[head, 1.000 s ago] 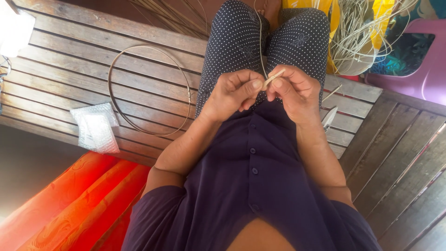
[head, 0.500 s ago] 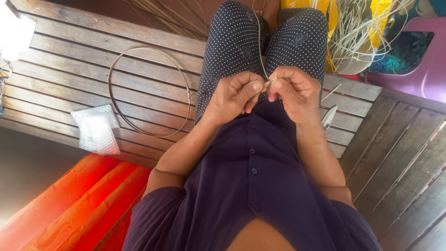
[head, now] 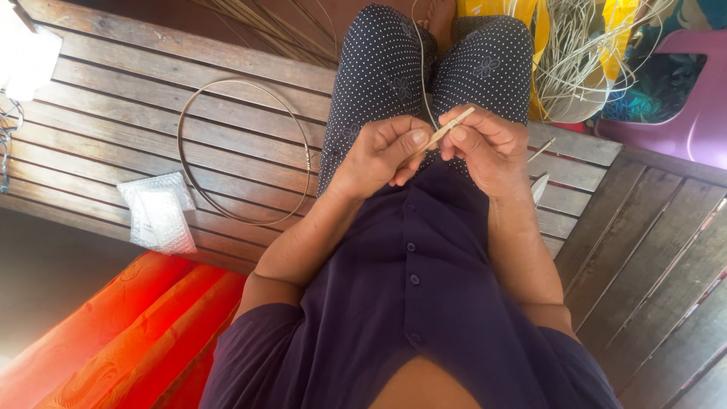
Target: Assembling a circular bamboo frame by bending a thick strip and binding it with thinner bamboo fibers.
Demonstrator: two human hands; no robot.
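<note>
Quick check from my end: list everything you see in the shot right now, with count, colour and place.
thin strip: one, pale tan, pinched between both hands over the lap
wire ring: one, grey metal, flat on the slatted platform, left of the legs
slatted platform: one, weathered wood, under everything
plastic bag: one, clear, near the platform edge
cushion: one, orange-red, lower left
pale strands: one bundle, cream, upper right
pink seat: one, far right
left hand: shut on the strip
right hand: shut on the strip
</note>
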